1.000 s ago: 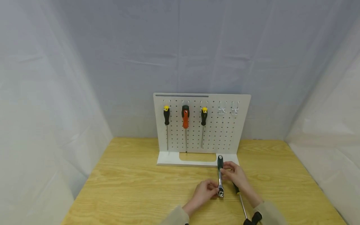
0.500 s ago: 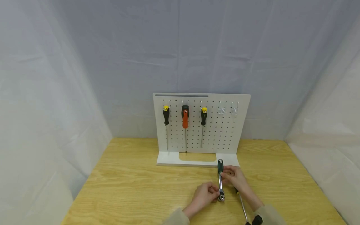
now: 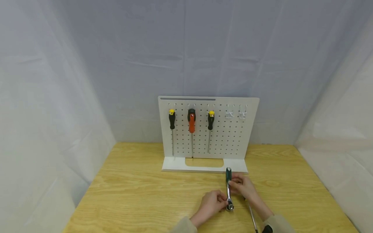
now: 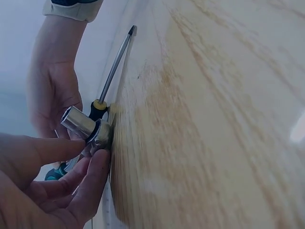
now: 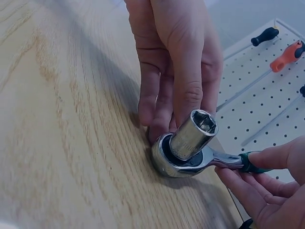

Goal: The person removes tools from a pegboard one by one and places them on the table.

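A ratchet wrench (image 3: pixel 228 191) with a green handle and chrome shaft lies between both hands, close over the table. From its head a chrome socket (image 5: pixel 193 136) points up, its hex opening showing in the right wrist view. My left hand (image 3: pixel 212 204) pinches the head between thumb and fingers. My right hand (image 3: pixel 244 188) holds the wrench where the green handle meets the shaft. Beside the right forearm lies a screwdriver (image 3: pixel 251 215), its handle partly hidden by that hand; the left wrist view shows its yellow collar and dark tip.
Behind the hands stands a white pegboard (image 3: pixel 222 139) with a red screwdriver (image 3: pixel 191 124) and two yellow-and-black screwdrivers (image 3: pixel 172 121) hanging on it. Two clear hooks (image 3: pixel 243 113) at its right hold nothing. A black object (image 3: pixel 267 229) shows by the right sleeve.
Both hands have drawn the ratchet wrench a little towards the person, so its handle now overlaps less of the pegboard's base. The grips look the same.
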Tool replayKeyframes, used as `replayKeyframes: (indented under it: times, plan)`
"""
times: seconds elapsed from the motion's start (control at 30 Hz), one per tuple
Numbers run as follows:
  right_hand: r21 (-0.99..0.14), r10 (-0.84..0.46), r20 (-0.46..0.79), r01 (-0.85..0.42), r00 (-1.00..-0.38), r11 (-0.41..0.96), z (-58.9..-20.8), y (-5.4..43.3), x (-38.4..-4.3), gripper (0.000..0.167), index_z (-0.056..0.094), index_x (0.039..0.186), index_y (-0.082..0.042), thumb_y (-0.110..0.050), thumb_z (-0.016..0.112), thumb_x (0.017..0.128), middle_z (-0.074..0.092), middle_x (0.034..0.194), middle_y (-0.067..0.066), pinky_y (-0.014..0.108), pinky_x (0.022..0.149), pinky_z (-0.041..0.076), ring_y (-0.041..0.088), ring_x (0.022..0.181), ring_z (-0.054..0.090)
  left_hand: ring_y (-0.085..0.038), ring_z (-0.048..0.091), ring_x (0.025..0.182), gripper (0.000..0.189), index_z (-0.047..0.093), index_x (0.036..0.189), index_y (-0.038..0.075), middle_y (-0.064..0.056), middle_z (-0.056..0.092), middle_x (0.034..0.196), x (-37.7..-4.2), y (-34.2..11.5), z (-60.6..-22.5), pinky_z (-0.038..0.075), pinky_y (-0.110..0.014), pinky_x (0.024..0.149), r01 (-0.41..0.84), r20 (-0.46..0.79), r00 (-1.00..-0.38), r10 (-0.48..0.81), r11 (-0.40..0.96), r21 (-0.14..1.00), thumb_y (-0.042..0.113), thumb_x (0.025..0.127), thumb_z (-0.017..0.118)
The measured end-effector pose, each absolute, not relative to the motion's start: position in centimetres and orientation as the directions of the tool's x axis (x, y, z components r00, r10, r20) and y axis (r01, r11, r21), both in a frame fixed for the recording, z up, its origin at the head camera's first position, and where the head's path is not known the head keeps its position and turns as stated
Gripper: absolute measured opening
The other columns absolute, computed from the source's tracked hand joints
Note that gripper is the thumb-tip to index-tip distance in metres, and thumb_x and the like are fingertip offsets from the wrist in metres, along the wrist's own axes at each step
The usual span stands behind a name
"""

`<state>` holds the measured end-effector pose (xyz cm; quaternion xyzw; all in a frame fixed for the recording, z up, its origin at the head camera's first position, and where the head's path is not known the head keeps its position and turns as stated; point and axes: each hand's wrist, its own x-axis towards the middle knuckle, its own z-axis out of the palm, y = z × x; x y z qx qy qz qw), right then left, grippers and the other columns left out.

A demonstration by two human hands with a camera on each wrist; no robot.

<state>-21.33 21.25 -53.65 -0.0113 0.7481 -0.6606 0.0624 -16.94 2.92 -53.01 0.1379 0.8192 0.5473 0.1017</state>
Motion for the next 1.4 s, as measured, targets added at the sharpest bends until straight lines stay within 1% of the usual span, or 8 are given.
replayKeyframes:
  times: [0.1, 0.23, 0.43, 0.57, 0.77, 1.0, 1.27, 1.4]
  plan:
    - [-0.981, -0.058, -0.129, 0.119, -0.99, 0.153, -53.4, 20.9, -21.2, 0.04, 0.049, 0.129, 0.02, 0.004, 0.064, 0.095, 0.067, 0.108, 0.024, 0.038, 0.077, 0.064, 0.021, 0.087, 0.069, -0.011, 0.067, 0.059, 0.008, 0.069, 0.088, -0.001, -0.007, 0.073, 0.073, -16.9, 3.0, -53.0, 0.05, -0.016, 0.048, 0.144, 0.008, -0.942, 0.334, 0.385, 0.912, -0.002, 0.086, 0.077]
    - [-0.977, -0.036, -0.151, 0.143, -0.988, 0.159, -53.3, 20.8, -21.2, 0.04, 0.049, 0.128, 0.019, 0.004, 0.065, 0.094, 0.067, 0.105, 0.021, 0.038, 0.076, 0.064, 0.021, 0.085, 0.069, -0.007, 0.066, 0.059, 0.009, 0.069, 0.089, 0.0, -0.006, 0.074, 0.074, -16.9, 3.1, -53.2, 0.05, -0.016, 0.051, 0.168, 0.024, -0.943, 0.331, 0.415, 0.894, 0.001, 0.086, 0.078]
    - [-0.97, -0.004, -0.166, 0.163, -0.986, 0.181, -53.4, 20.6, -21.2, 0.036, 0.053, 0.125, 0.017, 0.004, 0.066, 0.094, 0.069, 0.1, 0.017, 0.037, 0.073, 0.064, 0.019, 0.081, 0.069, -0.007, 0.066, 0.065, 0.009, 0.07, 0.09, 0.0, -0.004, 0.073, 0.077, -17.0, 3.0, -53.5, 0.052, -0.018, 0.057, 0.17, 0.019, -0.941, 0.337, 0.423, 0.89, 0.005, 0.087, 0.077]
    - [-0.966, 0.019, -0.17, 0.17, -0.985, 0.192, -53.4, 20.3, -21.3, 0.035, 0.055, 0.123, 0.017, 0.005, 0.066, 0.092, 0.068, 0.099, 0.018, 0.037, 0.07, 0.064, 0.02, 0.079, 0.069, -0.006, 0.067, 0.068, 0.009, 0.07, 0.089, 0.001, -0.003, 0.073, 0.079, -17.0, 3.0, -53.7, 0.053, -0.017, 0.061, 0.185, 0.036, -0.943, 0.331, 0.43, 0.883, 0.006, 0.086, 0.077]
    - [-0.966, 0.021, -0.168, 0.168, -0.986, 0.197, -53.8, 20.0, -21.3, 0.034, 0.054, 0.12, 0.019, 0.007, 0.066, 0.091, 0.068, 0.099, 0.021, 0.039, 0.069, 0.064, 0.021, 0.077, 0.069, -0.005, 0.067, 0.07, 0.009, 0.07, 0.089, 0.001, -0.005, 0.072, 0.08, -16.9, 3.0, -53.9, 0.053, -0.015, 0.062, 0.21, 0.071, -0.942, 0.327, 0.413, 0.886, 0.0, 0.083, 0.076]
    - [-0.953, 0.016, -0.151, 0.15, -0.988, 0.264, -54.1, 19.6, -21.2, 0.034, 0.055, 0.121, 0.02, 0.012, 0.066, 0.089, 0.07, 0.097, 0.021, 0.034, 0.064, 0.064, 0.02, 0.076, 0.069, -0.007, 0.068, 0.069, 0.011, 0.069, 0.089, 0.0, -0.006, 0.072, 0.08, -16.8, 2.9, -54.1, 0.052, -0.014, 0.061, 0.205, 0.076, -0.942, 0.326, 0.383, 0.901, -0.003, 0.08, 0.076]
    - [-0.94, 0.02, -0.114, 0.115, -0.993, 0.321, -53.6, 18.9, -20.9, 0.039, 0.056, 0.121, 0.021, 0.016, 0.067, 0.084, 0.069, 0.091, 0.021, 0.032, 0.061, 0.062, 0.02, 0.073, 0.068, -0.011, 0.07, 0.07, 0.028, 0.067, 0.104, -0.003, -0.01, 0.072, 0.083, -16.7, 3.0, -53.9, 0.052, -0.016, 0.061, 0.206, 0.083, -0.947, 0.309, 0.391, 0.897, -0.002, 0.079, 0.077]
    - [-0.92, 0.031, -0.104, 0.108, -0.994, 0.376, -53.4, 18.6, -20.7, 0.042, 0.058, 0.12, 0.02, 0.017, 0.07, 0.08, 0.069, 0.087, 0.018, 0.033, 0.062, 0.062, 0.021, 0.072, 0.067, -0.01, 0.07, 0.071, 0.031, 0.067, 0.107, -0.003, -0.008, 0.072, 0.084, -16.7, 3.0, -53.8, 0.052, -0.016, 0.062, 0.195, 0.068, -0.95, 0.305, 0.41, 0.891, 0.0, 0.077, 0.078]
